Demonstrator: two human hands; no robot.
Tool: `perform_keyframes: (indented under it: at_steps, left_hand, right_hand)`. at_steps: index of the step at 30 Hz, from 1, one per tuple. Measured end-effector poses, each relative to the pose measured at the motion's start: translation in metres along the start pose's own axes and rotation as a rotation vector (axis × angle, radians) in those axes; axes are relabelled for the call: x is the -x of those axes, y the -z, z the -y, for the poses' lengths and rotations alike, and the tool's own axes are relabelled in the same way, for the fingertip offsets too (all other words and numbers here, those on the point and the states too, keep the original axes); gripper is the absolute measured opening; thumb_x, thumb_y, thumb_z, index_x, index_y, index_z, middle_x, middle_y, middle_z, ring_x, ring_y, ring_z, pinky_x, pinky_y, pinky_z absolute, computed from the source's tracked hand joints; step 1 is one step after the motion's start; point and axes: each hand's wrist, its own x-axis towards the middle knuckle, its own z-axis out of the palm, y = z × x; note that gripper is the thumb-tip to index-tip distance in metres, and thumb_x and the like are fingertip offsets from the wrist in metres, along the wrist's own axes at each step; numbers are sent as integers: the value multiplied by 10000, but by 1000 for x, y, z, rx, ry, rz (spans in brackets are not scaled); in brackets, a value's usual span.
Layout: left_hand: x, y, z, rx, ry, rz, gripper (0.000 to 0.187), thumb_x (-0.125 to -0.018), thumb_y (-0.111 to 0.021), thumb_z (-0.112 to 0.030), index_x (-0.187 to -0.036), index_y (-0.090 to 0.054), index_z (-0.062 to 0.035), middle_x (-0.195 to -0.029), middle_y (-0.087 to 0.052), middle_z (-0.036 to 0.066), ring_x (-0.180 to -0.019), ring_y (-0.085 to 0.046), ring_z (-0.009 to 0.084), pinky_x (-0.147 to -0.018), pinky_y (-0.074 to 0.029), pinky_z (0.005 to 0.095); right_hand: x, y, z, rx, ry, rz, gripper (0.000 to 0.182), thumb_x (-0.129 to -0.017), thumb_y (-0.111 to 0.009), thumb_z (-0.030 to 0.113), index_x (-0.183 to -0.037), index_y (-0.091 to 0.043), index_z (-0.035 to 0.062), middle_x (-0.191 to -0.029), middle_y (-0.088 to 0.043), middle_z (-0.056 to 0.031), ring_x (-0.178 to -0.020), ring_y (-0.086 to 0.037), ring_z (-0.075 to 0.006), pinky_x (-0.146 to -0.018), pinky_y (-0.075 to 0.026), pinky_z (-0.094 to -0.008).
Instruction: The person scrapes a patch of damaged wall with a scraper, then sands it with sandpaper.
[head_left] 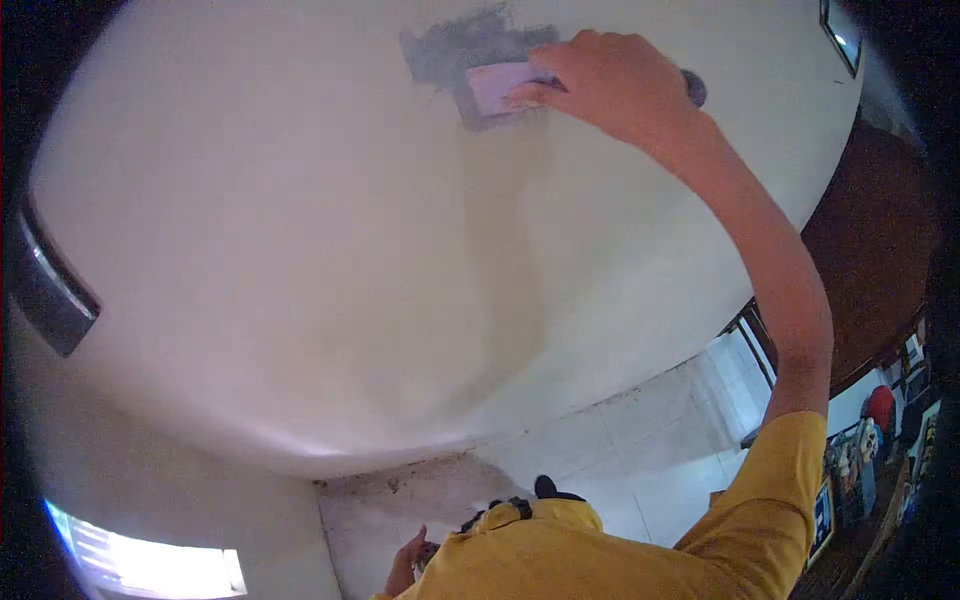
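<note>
From where I stand, the eye goes first to the rough-edged, dark grey patch [440, 55] spread high on the smooth cream-white wall [300, 220]. Over the lower right part of that patch lies a flat, pale pink, straight-edged piece [490, 90], and the person's right hand [620, 85] has it gripped, thumb below and fingers above. The hand itself sits just to the right of the patch, with the bare forearm curving down to a yellow short sleeve [775, 490]. A dark rounded thing [696, 88] shows behind the wrist, right of the patch; I can't tell what it is.

Far below the patch, near the yellow shirt [560, 550], is the left hand [405, 560]. Something dark shows beside its fingers, but I can't tell whether it is held or whether the hand is open or closed.

A soft shadow runs down the wall beneath the patch. Well to the left of the patch and lower is a dark, glossy-edged strip [50, 290]; far below on that same side, a bright white window [150, 565]. Pale floor tiles [620, 440] and a black shoe [545, 487] lie well below the patch, and a dark-framed panel [842, 38] hangs well to its right.
</note>
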Motion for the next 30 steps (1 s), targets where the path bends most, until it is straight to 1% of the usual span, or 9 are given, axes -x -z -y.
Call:
perform_keyframes:
  at_steps: [2,5,11,14,17,20,23,26,30]
  left_hand:
    - [-2,1,-4,-1,-2,2,1028,-792,-123,-826,-1011,-660,24,-891,-689,157,-753,-656,284,-723,-528,379]
    - [-3,2,-10,-9,-5,3,1030,-791,-123,-827,-1013,-658,25,-892,-689,157,-755,-656,285,-724,-528,381]
    - [-4,4,-21,-15,-19,7,1033,-788,-123,-830,-1017,-656,26,-896,-689,158,-759,-657,286,-725,-528,384]
    - [-2,3,-23,-21,-21,6,1035,-787,-123,-831,-1019,-655,26,-897,-688,158,-761,-657,287,-726,-528,386]
    - [-5,7,-21,-23,-19,19,1037,-785,-123,-832,-1021,-654,27,-899,-688,159,-763,-658,288,-727,-528,388]
    - [-6,8,-18,-24,-16,19,1039,-784,-124,-834,-1022,-653,27,-900,-688,159,-765,-658,289,-727,-528,390]
    - [-10,11,-16,-31,-15,22,1040,-782,-124,-835,-1024,-652,28,-902,-688,159,-767,-658,290,-728,-528,391]
    - [-8,10,-12,-27,-13,22,1042,-781,-124,-836,-1026,-651,29,-904,-688,160,-769,-659,290,-729,-528,393]
    - [-13,14,-15,-39,-20,31,1045,-779,-124,-838,-1029,-650,29,-906,-688,160,-772,-659,291,-730,-529,396]
  right_hand:
    - [-3,17,-3,-17,-30,76,478,-865,-508,548,-843,-621,84,-698,-632,-137,-704,-653,-320,-626,-529,-439]
    - [-6,1,13,-40,79,-38,471,-862,-512,547,-854,-628,90,-703,-633,-130,-714,-654,-317,-638,-530,-438]
    - [-12,13,7,3,39,-38,457,-852,-526,543,-878,-629,99,-704,-629,-130,-736,-654,-314,-648,-530,-441]
    - [-14,11,5,30,134,-76,482,-844,-514,568,-886,-626,100,-717,-631,-134,-747,-653,-321,-639,-527,-450]
    - [-18,28,6,-17,62,105,378,-846,-566,437,-826,-668,73,-765,-667,-151,-723,-665,-322,-670,-526,-438]
    - [-21,29,8,36,136,149,385,-847,-559,432,-844,-668,64,-805,-672,-156,-735,-666,-323,-673,-530,-438]
    - [-24,42,1,20,59,196,374,-841,-562,413,-846,-665,53,-835,-676,-162,-754,-669,-321,-665,-532,-434]
    - [-22,32,4,-63,221,116,385,-839,-563,427,-846,-665,55,-837,-675,-163,-772,-669,-317,-667,-533,-433]
    - [-26,41,10,30,130,174,396,-829,-566,450,-843,-665,67,-842,-677,-158,-776,-668,-318,-681,-530,-433]
